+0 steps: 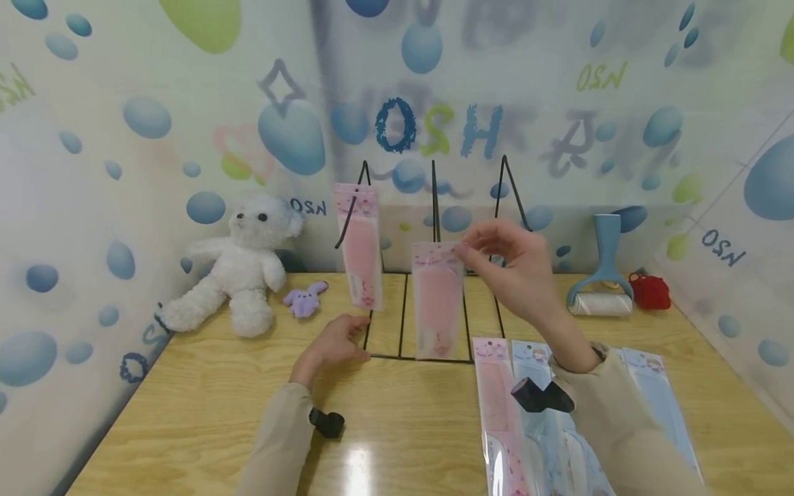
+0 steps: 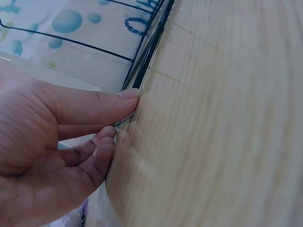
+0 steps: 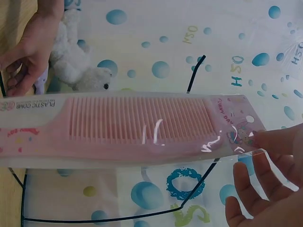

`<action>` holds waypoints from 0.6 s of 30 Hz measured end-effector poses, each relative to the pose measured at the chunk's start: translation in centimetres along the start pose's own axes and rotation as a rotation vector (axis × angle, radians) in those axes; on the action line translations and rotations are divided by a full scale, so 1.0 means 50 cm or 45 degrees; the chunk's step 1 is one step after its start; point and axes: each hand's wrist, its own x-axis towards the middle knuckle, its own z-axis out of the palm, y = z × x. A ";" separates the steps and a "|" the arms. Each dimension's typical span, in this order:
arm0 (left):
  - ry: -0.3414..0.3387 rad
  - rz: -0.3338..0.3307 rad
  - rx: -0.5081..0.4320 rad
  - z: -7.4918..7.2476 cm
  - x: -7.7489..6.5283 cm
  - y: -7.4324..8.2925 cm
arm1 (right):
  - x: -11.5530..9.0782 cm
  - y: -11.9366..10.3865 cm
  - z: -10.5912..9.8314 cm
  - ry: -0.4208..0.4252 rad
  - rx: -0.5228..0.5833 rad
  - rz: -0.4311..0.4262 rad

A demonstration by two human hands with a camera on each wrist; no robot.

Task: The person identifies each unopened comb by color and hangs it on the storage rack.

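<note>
In the head view, my right hand (image 1: pixel 515 275) pinches the top corner of a pink comb in a clear packet (image 1: pixel 439 296). That packet hangs upright in front of the middle hook of a black wire rack (image 1: pixel 402 317). Seen from the right wrist, the pink packaged comb (image 3: pixel 142 120) has its printed header between thumb and fingers. My left hand (image 1: pixel 335 344) holds the rack's front left corner, thumb and fingertips at the base wire (image 2: pixel 150 47) in the left wrist view. Another pink packaged comb (image 1: pixel 361 258) hangs on the rack's left hook.
Several packaged combs lie at the front right, including a pink one (image 1: pixel 496 393) and a blue one (image 1: pixel 657 393). A white teddy bear (image 1: pixel 248 265) and purple toy (image 1: pixel 305 300) sit left. At back right are a blue-handled roller (image 1: pixel 600 303) and red item (image 1: pixel 650 292).
</note>
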 end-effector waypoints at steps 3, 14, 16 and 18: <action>-0.004 0.013 0.000 0.002 0.001 -0.003 | 0.001 0.006 0.004 -0.001 0.031 0.015; -0.001 -0.027 -0.045 0.001 -0.003 0.003 | 0.003 0.021 0.015 0.064 0.048 0.088; -0.003 -0.022 -0.034 0.001 -0.003 0.003 | 0.004 0.024 0.017 0.072 0.050 0.099; -0.001 -0.029 -0.025 0.000 -0.004 0.003 | 0.007 0.026 0.020 0.082 0.052 0.111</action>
